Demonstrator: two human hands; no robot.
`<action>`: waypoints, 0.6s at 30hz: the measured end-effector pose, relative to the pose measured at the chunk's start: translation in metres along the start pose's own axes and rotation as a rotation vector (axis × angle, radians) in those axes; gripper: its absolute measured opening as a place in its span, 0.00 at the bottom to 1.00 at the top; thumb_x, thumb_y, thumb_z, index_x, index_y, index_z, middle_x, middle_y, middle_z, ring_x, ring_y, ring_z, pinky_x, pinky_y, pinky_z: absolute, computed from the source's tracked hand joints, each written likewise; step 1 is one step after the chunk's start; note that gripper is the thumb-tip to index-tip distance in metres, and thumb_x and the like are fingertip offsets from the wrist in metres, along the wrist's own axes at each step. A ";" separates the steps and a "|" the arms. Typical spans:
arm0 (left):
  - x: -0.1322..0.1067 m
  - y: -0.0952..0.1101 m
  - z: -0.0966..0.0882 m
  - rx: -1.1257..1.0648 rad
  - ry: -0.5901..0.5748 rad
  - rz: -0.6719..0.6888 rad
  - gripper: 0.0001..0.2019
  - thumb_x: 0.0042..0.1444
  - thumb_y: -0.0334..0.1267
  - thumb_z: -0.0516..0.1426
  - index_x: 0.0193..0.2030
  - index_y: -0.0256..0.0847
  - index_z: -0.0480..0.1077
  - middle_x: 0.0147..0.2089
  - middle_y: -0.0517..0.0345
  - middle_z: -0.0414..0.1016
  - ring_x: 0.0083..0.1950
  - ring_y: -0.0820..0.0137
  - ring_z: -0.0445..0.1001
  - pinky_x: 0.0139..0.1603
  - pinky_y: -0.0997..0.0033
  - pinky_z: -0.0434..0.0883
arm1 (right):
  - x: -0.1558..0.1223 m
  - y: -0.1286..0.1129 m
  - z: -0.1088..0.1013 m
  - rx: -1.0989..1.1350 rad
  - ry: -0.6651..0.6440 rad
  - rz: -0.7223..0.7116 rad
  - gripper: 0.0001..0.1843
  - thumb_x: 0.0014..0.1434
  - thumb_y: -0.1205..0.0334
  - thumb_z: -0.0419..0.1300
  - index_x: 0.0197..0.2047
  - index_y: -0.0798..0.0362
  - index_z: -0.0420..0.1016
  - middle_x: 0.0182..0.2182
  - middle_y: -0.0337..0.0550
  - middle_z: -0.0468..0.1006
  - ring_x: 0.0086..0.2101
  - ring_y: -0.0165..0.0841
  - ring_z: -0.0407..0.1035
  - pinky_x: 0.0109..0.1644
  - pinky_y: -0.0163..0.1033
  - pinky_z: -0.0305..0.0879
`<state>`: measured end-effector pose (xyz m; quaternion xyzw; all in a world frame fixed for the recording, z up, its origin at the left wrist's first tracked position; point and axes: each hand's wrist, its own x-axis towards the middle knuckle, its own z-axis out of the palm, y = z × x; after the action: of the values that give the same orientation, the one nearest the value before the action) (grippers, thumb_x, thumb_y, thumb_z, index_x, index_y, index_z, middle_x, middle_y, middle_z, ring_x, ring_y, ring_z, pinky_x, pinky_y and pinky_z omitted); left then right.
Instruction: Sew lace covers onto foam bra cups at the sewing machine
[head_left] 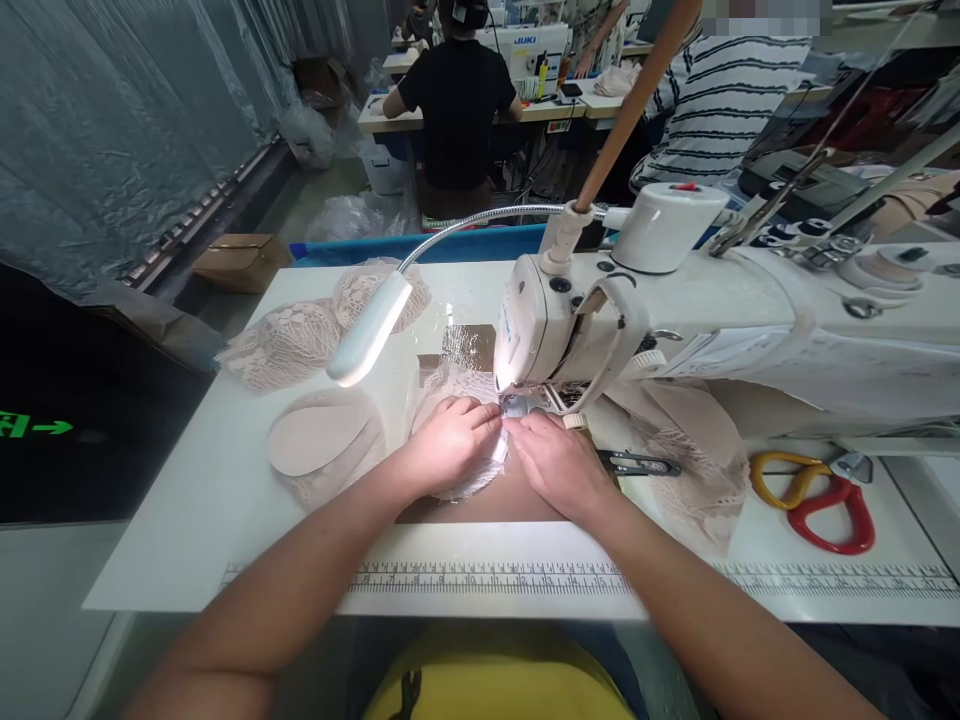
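A piece of beige lace fabric (469,482), rounded like a bra cup, lies under the presser foot of a white sewing machine (536,320). My left hand (457,440) rests over it, fingers closed together and fingertips gripping it just left of the needle. From the right, my right hand (559,462) holds the fabric's edge with fingers bunched near the foot; its fingertips partly hide what they grip. Brown board (480,510) covers the table beneath both hands. Black thread snips (641,464) lie beside my right hand.
Left of the machine lie lace cups (289,345) and a cup with a smooth pad (319,438). A lamp (371,328) arches overhead. More lace (697,460) and red-and-yellow scissors (832,515) lie right. A ruler strip (487,578) lines the front edge. People sit beyond.
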<state>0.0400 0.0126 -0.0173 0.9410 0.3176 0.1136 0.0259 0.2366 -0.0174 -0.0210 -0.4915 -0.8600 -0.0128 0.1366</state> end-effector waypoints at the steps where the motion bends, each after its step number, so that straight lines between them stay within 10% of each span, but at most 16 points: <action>1: 0.000 -0.001 0.000 -0.012 -0.003 0.004 0.17 0.63 0.31 0.48 0.56 0.33 0.67 0.58 0.46 0.69 0.50 0.60 0.65 0.51 0.58 0.66 | 0.000 0.000 -0.001 0.019 -0.003 0.004 0.17 0.63 0.69 0.48 0.49 0.55 0.75 0.33 0.47 0.77 0.32 0.36 0.67 0.33 0.38 0.59; 18: 0.003 -0.006 -0.004 -0.038 0.047 -0.034 0.18 0.64 0.34 0.47 0.56 0.33 0.67 0.58 0.45 0.70 0.53 0.58 0.66 0.52 0.56 0.64 | 0.000 0.005 0.002 0.169 -0.007 0.022 0.19 0.64 0.69 0.48 0.52 0.57 0.75 0.37 0.47 0.77 0.35 0.35 0.70 0.36 0.38 0.65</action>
<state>0.0380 0.0190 -0.0131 0.9318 0.3321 0.1412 0.0385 0.2408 -0.0149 -0.0233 -0.4876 -0.8531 0.0628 0.1748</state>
